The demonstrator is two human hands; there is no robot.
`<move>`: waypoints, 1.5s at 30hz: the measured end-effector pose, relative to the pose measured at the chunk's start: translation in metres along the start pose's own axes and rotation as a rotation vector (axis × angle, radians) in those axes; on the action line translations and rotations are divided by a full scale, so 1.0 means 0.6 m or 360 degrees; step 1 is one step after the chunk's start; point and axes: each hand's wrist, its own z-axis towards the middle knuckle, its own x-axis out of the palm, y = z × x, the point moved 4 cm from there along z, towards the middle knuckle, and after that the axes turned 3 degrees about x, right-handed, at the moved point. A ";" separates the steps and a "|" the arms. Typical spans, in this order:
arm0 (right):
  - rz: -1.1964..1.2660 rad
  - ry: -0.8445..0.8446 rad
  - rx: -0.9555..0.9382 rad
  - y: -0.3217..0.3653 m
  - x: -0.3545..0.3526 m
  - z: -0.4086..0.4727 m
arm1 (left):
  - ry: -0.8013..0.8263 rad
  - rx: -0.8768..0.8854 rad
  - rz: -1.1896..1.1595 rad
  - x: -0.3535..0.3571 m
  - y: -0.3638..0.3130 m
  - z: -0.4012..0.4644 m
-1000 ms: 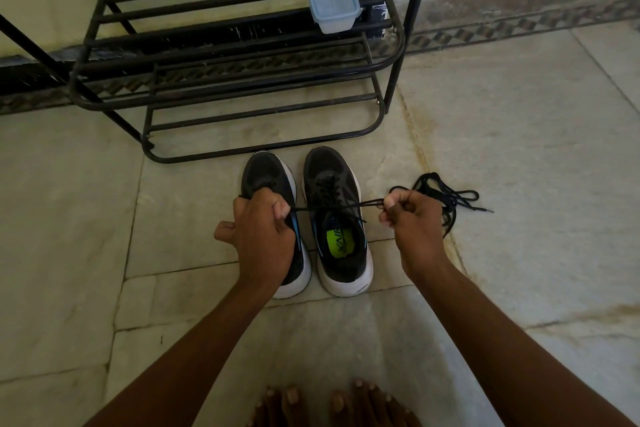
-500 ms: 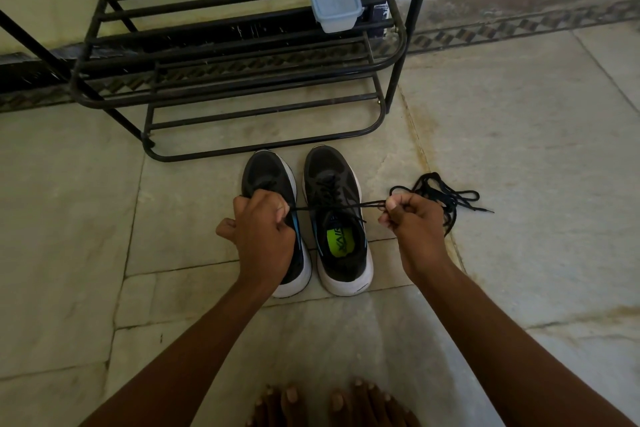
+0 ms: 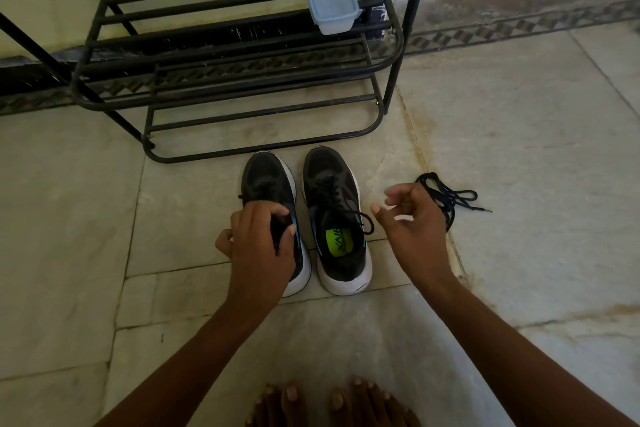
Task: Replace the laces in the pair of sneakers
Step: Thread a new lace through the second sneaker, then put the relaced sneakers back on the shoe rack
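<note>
Two hands work: left hand [image 3: 258,239] fingers pinch the left sneaker [image 3: 273,204] lace beneath them; right hand [image 3: 412,222], loosely open and empty, should take the free lace end [image 3: 367,222] just beside its thumb.

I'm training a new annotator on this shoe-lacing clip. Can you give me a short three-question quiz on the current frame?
1. True or false: the right hand is pulling a lace tight.
2. Multiple choice: the loose lace lies (a) on the rack, (b) on the floor right of the sneakers, (c) inside a sneaker.
3. Which sneaker is the left hand on?

Key:
1. False; it is open and holds nothing.
2. b
3. The left sneaker, with fingers curled at its opening; the right sneaker is untouched.
</note>
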 end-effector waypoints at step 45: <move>-0.1158 0.0858 -0.1493 0.574 -0.151 -0.157 | -0.0040 0.1308 0.0577 -0.460 -0.265 0.031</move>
